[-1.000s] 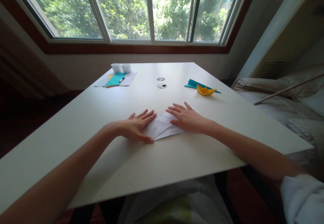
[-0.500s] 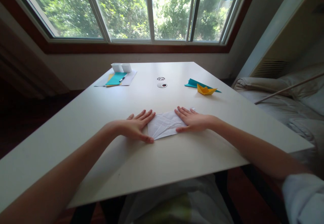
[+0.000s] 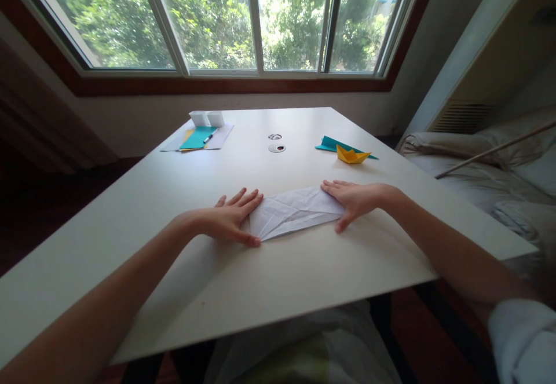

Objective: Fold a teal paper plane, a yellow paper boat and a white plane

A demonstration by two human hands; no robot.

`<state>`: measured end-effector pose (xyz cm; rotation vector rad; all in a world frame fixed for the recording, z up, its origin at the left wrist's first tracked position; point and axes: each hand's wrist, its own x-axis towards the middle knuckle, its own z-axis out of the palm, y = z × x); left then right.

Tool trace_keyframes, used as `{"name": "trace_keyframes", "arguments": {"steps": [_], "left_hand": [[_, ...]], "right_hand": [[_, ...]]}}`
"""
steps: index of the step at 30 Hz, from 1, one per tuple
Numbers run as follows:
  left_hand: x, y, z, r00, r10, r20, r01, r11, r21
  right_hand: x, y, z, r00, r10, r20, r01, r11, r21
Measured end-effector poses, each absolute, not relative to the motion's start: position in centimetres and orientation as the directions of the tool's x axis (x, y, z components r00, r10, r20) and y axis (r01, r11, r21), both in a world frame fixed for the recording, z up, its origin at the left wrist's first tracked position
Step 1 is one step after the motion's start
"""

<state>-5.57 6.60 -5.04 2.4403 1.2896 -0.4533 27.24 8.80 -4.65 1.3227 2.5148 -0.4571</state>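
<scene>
A folded sheet of white paper (image 3: 295, 211) with crossing crease lines lies flat on the white table (image 3: 243, 297), close to its near edge. On the paper's left end rests my left hand (image 3: 232, 219), fingers spread and thumb at the near corner. My right hand (image 3: 354, 200) lies over the right end, its thumb apart from the other fingers, covering that end of the sheet. Neither hand grips anything; both are open and palm down.
A yellow paper boat (image 3: 351, 155) and a teal paper plane (image 3: 334, 142) stand at the right. Back left are coloured sheets (image 3: 197, 138), a pen (image 3: 211, 136) and white folded paper shapes (image 3: 206, 119). Two round inserts (image 3: 277, 148) sit mid-table. A window (image 3: 208, 19) is beyond.
My right hand has slid rightward along the paper to its right end, uncovering more of the sheet. My left hand has stayed on the left end.
</scene>
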Motion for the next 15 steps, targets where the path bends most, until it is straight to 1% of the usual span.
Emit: {"name": "trace_keyframes", "arguments": {"steps": [3, 5, 10, 15], "left_hand": [[-6.3, 6.9, -4.5, 0.504, 0.781, -0.367, 0.857, -0.505, 0.103], [-6.9, 7.1, -4.2, 0.522, 0.789, -0.325, 0.849, -0.515, 0.114], [-7.5, 7.5, -4.0, 0.585, 0.763, -0.275, 0.811, -0.554, 0.187], [-7.2, 7.4, -4.1, 0.623, 0.757, -0.195, 0.78, -0.585, 0.221]], "right_hand": [[27.2, 9.0, -4.3, -0.651, 0.721, -0.239, 0.757, 0.593, -0.275], [27.0, 9.1, -4.0, -0.7, 0.698, -0.152, 0.703, 0.636, -0.318], [26.6, 9.3, -4.0, -0.738, 0.671, -0.069, 0.655, 0.688, -0.313], [26.6, 9.3, -4.1, -0.75, 0.66, -0.05, 0.643, 0.708, -0.292]]}}
